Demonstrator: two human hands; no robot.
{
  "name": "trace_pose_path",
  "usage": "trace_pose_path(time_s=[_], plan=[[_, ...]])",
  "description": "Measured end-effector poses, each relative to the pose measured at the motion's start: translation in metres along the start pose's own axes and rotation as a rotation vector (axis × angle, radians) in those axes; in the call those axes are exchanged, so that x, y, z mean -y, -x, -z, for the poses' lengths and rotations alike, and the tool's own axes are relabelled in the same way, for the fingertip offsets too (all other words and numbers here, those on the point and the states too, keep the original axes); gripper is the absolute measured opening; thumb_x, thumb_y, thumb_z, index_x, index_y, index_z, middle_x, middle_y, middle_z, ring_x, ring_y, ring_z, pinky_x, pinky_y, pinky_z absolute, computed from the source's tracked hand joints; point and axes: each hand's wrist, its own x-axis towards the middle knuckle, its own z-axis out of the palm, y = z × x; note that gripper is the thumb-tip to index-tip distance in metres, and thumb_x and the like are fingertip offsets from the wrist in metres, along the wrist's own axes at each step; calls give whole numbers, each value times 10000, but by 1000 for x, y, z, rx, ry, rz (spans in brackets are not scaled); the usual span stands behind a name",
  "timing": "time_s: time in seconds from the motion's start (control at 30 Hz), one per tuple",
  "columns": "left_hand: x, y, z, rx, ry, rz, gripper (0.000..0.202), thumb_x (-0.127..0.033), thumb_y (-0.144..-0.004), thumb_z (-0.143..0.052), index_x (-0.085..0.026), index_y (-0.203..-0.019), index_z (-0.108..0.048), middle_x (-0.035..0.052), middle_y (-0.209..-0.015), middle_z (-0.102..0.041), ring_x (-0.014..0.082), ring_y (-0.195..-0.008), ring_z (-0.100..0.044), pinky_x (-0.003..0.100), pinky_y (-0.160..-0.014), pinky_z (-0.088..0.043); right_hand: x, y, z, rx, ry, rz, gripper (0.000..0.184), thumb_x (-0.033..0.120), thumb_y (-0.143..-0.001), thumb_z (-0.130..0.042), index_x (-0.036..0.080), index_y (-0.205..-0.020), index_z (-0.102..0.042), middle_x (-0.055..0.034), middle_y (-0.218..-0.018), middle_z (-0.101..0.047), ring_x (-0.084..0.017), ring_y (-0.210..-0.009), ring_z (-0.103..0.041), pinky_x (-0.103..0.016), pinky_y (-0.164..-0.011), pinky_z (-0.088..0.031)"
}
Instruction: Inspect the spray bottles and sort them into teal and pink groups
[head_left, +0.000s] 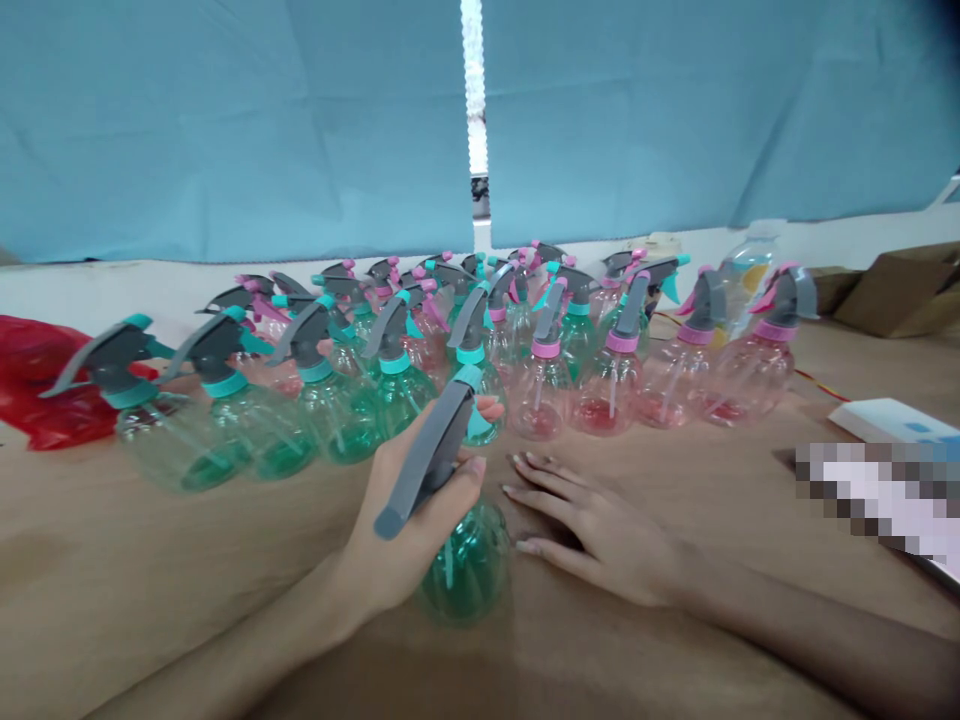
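Observation:
My left hand [405,510] is wrapped round the neck of a green spray bottle [469,570], just under its grey trigger head with a teal nozzle. The bottle is upright at the front of the table. To its right, my right hand [592,520] lies palm down on the tabletop, fingers spread and holding nothing. Beyond both hands stands a front row of spray bottles: green ones with teal collars [341,420] on the left, pink ones with pink collars [607,395] on the right. More spray bottles crowd behind them, partly hidden.
A red plastic bag [52,385] lies at the far left. On the right are a white box-like object [892,420], a blurred-out flat item [892,510] and a cardboard box [900,290]. A large clear bottle [750,265] stands behind the pink row. Blue cloth [225,120] hangs at the back.

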Motion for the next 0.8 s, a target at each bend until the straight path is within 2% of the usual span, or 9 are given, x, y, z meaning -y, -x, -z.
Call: trace_pose_path(time_s=[0.17, 0.27, 0.43, 0.53, 0.67, 0.8], plan=[[-1, -1, 1, 66, 48, 25, 406, -254, -816, -491, -308, -1218, -484, -42, -635, -583, 155, -518, -521, 267, -489, -419, 1, 0, 1, -8, -11, 5, 569, 538, -907, -391, 230, -1385, -399, -65, -1484, -308, -245, -1374, -228, -470, -1109, -234], [-1, -1, 1, 53, 63, 27, 409, -240, -814, -492, -303, -1218, -489, -28, -692, -599, 161, -559, -541, 274, -520, -430, 1, 0, 1, -23, -23, 9, 561, 531, -906, -402, 233, -1380, -406, -66, -1477, -323, -249, -1371, -238, -475, -1108, -237], [4, 2, 3, 85, 75, 44, 381, -243, -836, -471, -318, -1209, -495, -46, -660, -563, 149, -540, -522, 275, -533, -423, 1, 0, 0, -12, -11, 1, 564, 537, -908, -393, 228, -1380, -408, -63, -1482, -312, -243, -1373, -233, -463, -1114, -228], [6, 2, 5, 92, 89, -3, 334, -248, -830, -485, -326, -1150, -539, -39, -761, -591, 142, -595, -532, 273, -580, -434, 1, 1, 0, -24, -25, 4, 560, 530, -906, -406, 231, -1380, -407, -61, -1482, -311, -244, -1373, -233, -460, -1113, -233], [1, 1, 7, 127, 91, -1, 280, -230, -786, -492, -283, -1045, -582, -47, -638, -543, 138, -497, -474, 271, -501, -404, 0, 1, 0, -27, -33, 8, 556, 521, -906, -415, 242, -1386, -395, -60, -1487, -300, -246, -1372, -234, -469, -1110, -236], [-4, -1, 8, 132, 97, 3, 141, -212, -741, -503, -257, -861, -560, -27, -706, -565, 145, -541, -499, 278, -543, -432, 0, 1, 0, -29, -40, 8, 560, 521, -905, -417, 246, -1392, -384, -56, -1488, -295, -250, -1373, -232, -473, -1110, -233]])
